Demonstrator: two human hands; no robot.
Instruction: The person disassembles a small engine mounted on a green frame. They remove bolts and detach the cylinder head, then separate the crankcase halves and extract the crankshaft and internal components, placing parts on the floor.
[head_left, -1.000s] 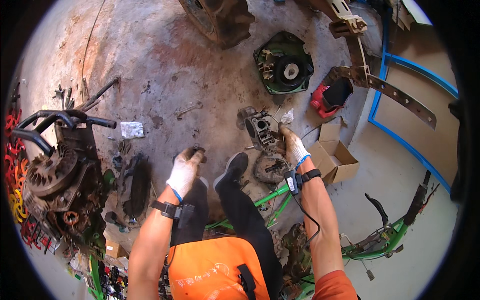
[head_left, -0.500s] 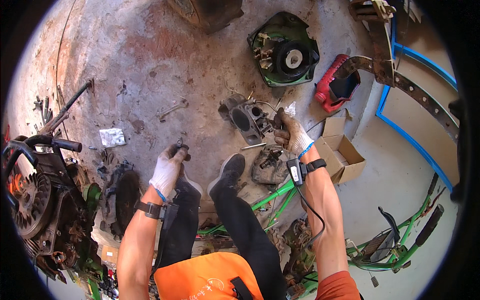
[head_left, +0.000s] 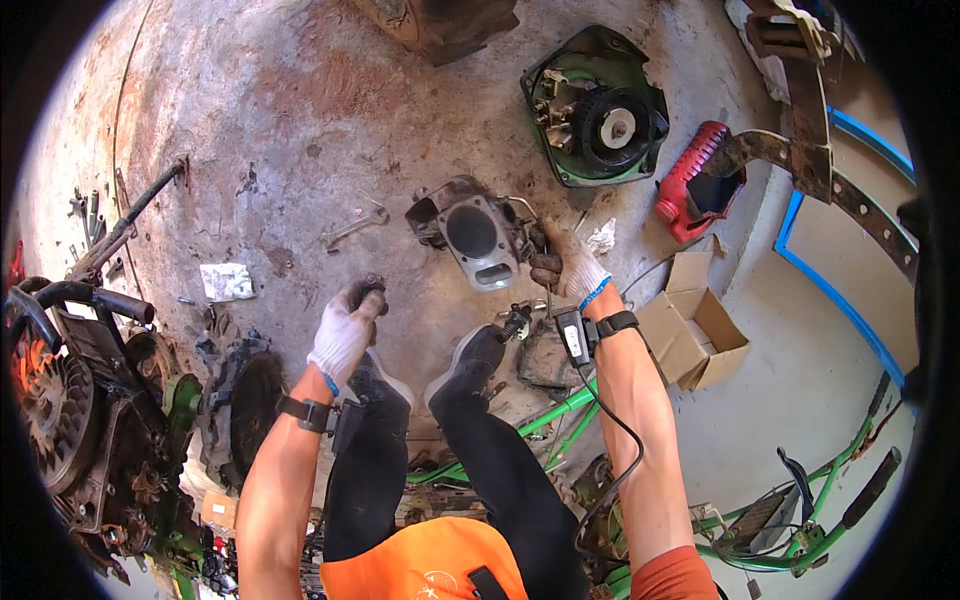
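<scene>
My right hand (head_left: 572,262), in a white knit glove with dirty fingertips, is closed on the right side of a grey metal engine cylinder (head_left: 505,248). Its round bore faces up at me, and the piece looks tilted. My left hand (head_left: 350,318), gloved the same way, hovers above the floor left of the cylinder. Its fingers are pinched together; whatever is in them is too small and dark to name. A wrench (head_left: 356,229) lies on the floor beyond this hand. Near my right shoe is a small part with a dark spring (head_left: 516,322).
A green and black engine cover (head_left: 595,110) and a cut red bottle (head_left: 695,185) lie at the far right. An opened cardboard box (head_left: 695,330) stands beside my right wrist. Dirty engine parts (head_left: 75,400) crowd the left, and green tubular frames (head_left: 815,500) the lower right.
The cylinder has turned, its bore now facing me more fully, and my right hand has moved onto its side. My left hand has shifted slightly, and the ring-shaped bit at its fingertips no longer shows clearly.
</scene>
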